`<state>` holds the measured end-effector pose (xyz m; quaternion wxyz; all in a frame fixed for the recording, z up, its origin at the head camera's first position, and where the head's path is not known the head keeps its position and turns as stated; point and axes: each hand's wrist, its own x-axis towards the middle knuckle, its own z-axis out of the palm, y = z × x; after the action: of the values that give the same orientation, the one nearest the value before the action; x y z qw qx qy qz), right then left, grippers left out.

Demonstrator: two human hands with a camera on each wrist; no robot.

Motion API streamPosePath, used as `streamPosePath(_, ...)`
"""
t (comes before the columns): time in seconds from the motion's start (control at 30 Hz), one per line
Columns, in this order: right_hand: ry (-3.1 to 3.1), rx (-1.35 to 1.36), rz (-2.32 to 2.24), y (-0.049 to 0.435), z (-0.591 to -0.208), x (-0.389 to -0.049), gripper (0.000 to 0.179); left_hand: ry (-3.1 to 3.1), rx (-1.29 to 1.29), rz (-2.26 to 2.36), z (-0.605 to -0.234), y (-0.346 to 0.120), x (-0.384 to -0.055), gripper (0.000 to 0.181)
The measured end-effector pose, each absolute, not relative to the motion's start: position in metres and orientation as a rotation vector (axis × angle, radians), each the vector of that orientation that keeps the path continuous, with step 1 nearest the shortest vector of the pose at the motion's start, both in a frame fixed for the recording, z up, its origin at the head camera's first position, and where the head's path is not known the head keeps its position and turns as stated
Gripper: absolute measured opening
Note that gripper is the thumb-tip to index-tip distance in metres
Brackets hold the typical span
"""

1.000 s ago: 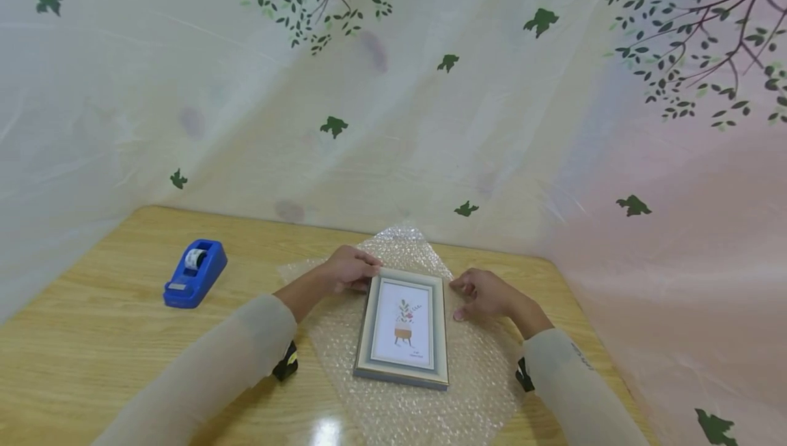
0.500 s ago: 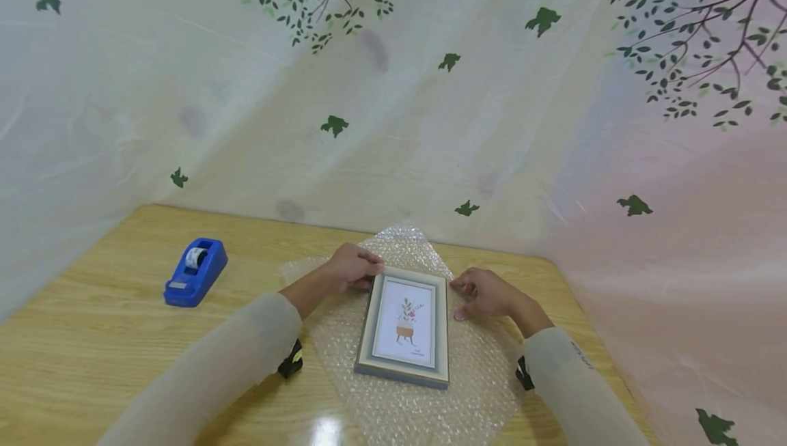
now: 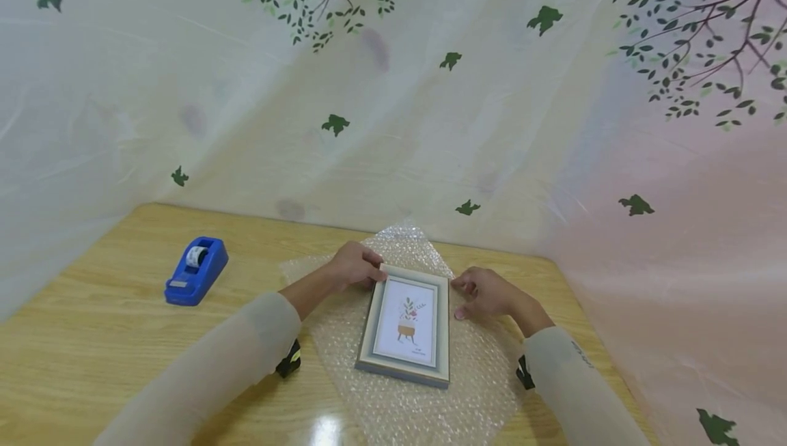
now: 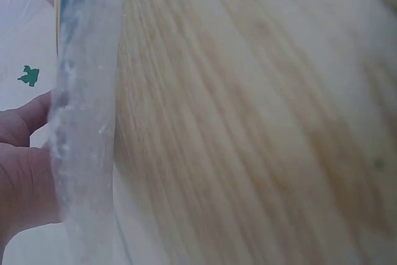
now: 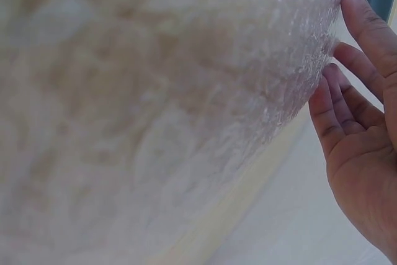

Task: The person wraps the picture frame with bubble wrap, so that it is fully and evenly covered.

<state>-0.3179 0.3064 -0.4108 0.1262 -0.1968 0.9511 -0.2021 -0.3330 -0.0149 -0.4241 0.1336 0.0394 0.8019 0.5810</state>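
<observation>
A picture frame [image 3: 406, 323] with a pale, blue-grey border and a potted-plant print lies face up on a sheet of bubble wrap [image 3: 350, 378]. At its far left corner my left hand [image 3: 353, 265] grips the frame, thumb on the face and fingers along the edge. My right hand [image 3: 486, 292] rests on the wrap beside the far right corner, index fingertip at the frame's side. Up close in the right wrist view, the loosely bent fingers of the right hand [image 5: 360, 116] touch the wrap. The left wrist view shows the wrap's edge [image 4: 87, 122] in front of the left hand [image 4: 25, 172].
A blue tape dispenser [image 3: 197, 272] with a roll of tape stands on the left of the wooden table [image 3: 104, 337]. A pale curtain [image 3: 393, 125] printed with leaves and branches hangs behind the table and at its sides.
The frame's far end has shifted slightly to the right with my left hand. My left thumb now lies further onto the frame's face. The right hand has stayed almost still.
</observation>
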Motion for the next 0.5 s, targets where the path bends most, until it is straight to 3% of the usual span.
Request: streamPosePath(0.5,2.771,-0.587,-0.577,0.3078,-0.4105,-0.3183,0.068,2.316,0.151,1.672,-0.4222,-0.0144,-0.331,0.036)
